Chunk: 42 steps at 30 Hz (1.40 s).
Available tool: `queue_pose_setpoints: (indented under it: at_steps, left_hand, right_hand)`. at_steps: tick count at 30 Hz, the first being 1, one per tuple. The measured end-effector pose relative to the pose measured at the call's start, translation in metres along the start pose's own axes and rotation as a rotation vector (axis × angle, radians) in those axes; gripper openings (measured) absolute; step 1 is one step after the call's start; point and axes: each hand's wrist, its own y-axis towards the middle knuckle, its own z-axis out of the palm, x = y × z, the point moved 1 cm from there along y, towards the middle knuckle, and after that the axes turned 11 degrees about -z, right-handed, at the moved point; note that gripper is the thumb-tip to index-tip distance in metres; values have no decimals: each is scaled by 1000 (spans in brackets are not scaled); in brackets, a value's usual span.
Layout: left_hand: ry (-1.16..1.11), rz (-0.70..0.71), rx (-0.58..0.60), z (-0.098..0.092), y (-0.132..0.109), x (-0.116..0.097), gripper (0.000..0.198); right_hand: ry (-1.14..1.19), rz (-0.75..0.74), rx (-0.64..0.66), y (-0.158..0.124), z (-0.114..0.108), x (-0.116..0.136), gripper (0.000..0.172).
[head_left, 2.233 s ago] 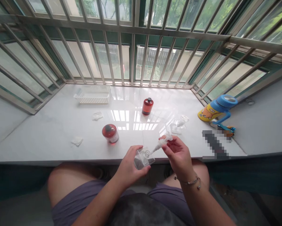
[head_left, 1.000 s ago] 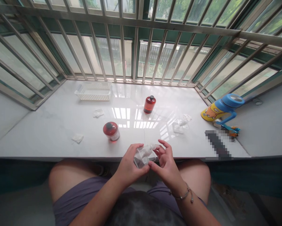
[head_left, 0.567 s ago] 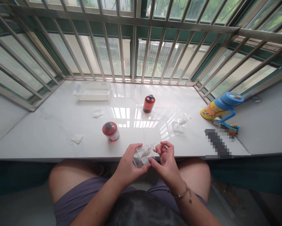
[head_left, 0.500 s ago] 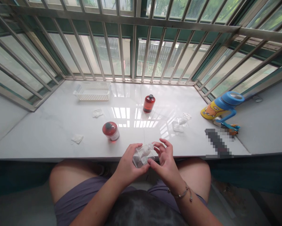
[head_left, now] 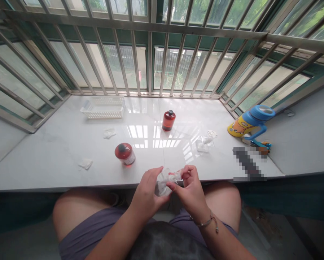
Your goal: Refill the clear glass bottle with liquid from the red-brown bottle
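Just over the counter's front edge, my left hand (head_left: pixel 149 193) is wrapped round the side of a clear, square-sided container (head_left: pixel 163 187) with a whitish part at its top. My right hand (head_left: pixel 190 189) pinches that whitish part between thumb and fingers. Fingers and glare hide some of the container, so its exact kind does not show. Ahead to the left stands a red bottle (head_left: pixel 125 153) with a dark cap and a pale label. Farther back is a second red, dark-capped bottle (head_left: pixel 169 120).
On the white counter (head_left: pixel 56 148) are a white perforated basket (head_left: pixel 104 113), crumpled tissues (head_left: pixel 109 133) at the left, and another clear container (head_left: pixel 204 145) at the right. A blue-and-yellow flask (head_left: pixel 248 122) stands near the right wall. Metal bars (head_left: pixel 151 61) line the window.
My right fingers have closed in on the whitish top, and the container has turned in my hands. The whole view has shifted slightly.
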Motion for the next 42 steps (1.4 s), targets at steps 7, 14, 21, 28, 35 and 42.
queue_pose_setpoints:
  at_steps: [7, 14, 21, 28, 35, 42]
  left_hand:
    - [85, 40, -147, 5, 8, -8, 83]
    - [7, 0, 23, -6, 11, 2, 130]
    - [132, 10, -367, -57, 10, 16, 85]
    - [109, -308, -460, -90, 38, 71, 95]
    - [-58, -483, -212, -89, 69, 82, 73]
    - [-188, -335, 13, -39, 51, 51, 71]
  right_hand:
    - [-28, -68, 25, 14, 5, 6, 73]
    - [-311, -194, 1, 50, -6, 10, 67]
    - [-973, -492, -75, 173, -45, -5, 53]
    - [-1135, -351, -115, 246, -56, -18, 54]
    - [-948, -621, 18, 165, -9, 23, 27]
    - [-528, -547, 348, 61, 60, 46, 45]
